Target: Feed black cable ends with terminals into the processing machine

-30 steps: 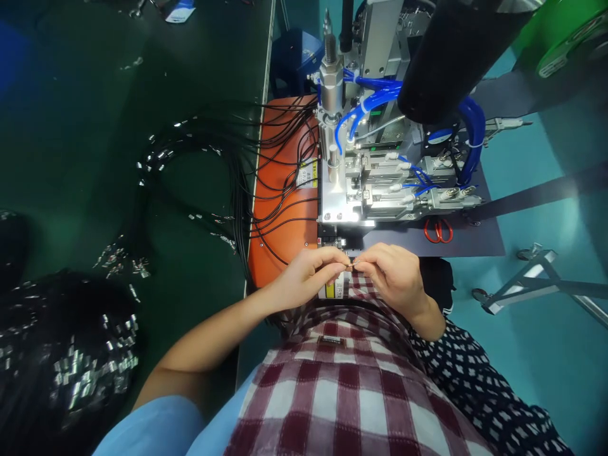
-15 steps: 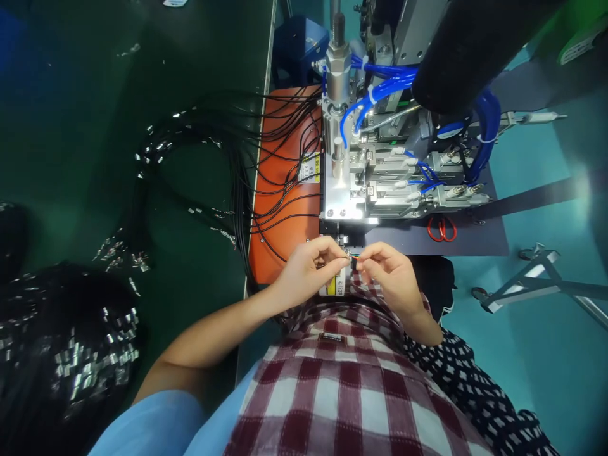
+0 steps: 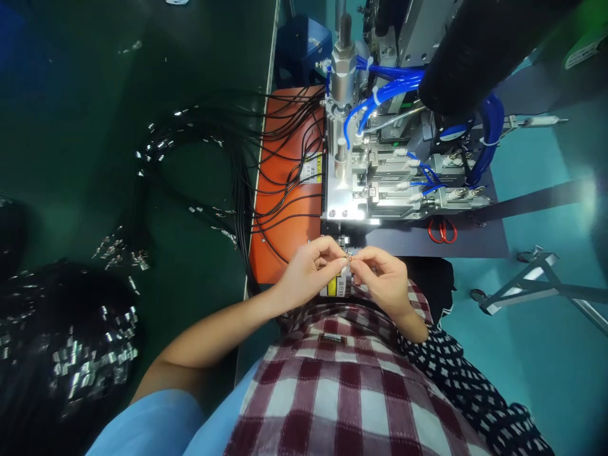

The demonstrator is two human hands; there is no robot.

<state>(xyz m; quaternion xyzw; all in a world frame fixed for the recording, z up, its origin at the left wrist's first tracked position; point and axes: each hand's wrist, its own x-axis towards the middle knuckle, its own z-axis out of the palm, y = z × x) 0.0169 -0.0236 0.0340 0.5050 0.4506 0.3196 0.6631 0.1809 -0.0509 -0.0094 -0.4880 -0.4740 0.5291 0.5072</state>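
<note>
Pinching a fine wire end [image 3: 349,257], in the head view, between thumb and forefinger of the left hand [image 3: 310,271] and likewise of the right hand [image 3: 384,278], with fingertips almost meeting. Holding it just in front of a metal pneumatic machine [image 3: 346,199], near the checked apron [image 3: 327,386]. Showing at left black cables [image 3: 241,212] strewn over an orange plate [image 3: 295,237] and a dark table [image 3: 190,291], plus a heap of silver-tipped cables [image 3: 90,354]. Showing at right red-handled scissors [image 3: 443,235] on a gray sheet [image 3: 475,242].
</note>
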